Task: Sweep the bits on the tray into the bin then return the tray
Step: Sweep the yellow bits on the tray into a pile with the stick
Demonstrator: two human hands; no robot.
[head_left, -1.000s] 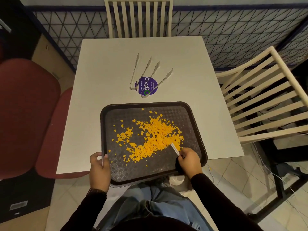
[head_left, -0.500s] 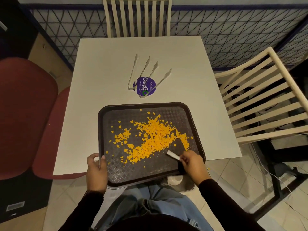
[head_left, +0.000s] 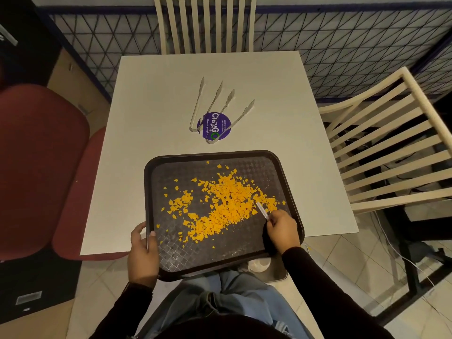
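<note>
A dark brown tray (head_left: 212,261) overhangs the near edge of the white table (head_left: 171,81), above my lap. Many orange bits (head_left: 227,206) lie scattered across its middle. My left hand (head_left: 143,253) grips the tray's near-left rim, thumb on top. My right hand (head_left: 281,228) pinches a small white stick (head_left: 262,211) whose tip rests in the right end of the orange pile. Below the tray's near-right corner a grey bin (head_left: 271,270) with a white object inside shows on the floor, mostly hidden by the tray.
Two pairs of pale tongs (head_left: 215,108) lie over a round purple sticker (head_left: 214,126) beyond the tray. Cream slatted chairs stand at the far side (head_left: 205,23) and the right (head_left: 381,148). A dark red seat (head_left: 41,167) is at the left.
The tray has slid slightly towards me over the table edge. My right hand drew the white stick back to the near right, then pushed it forward into the pile again.
</note>
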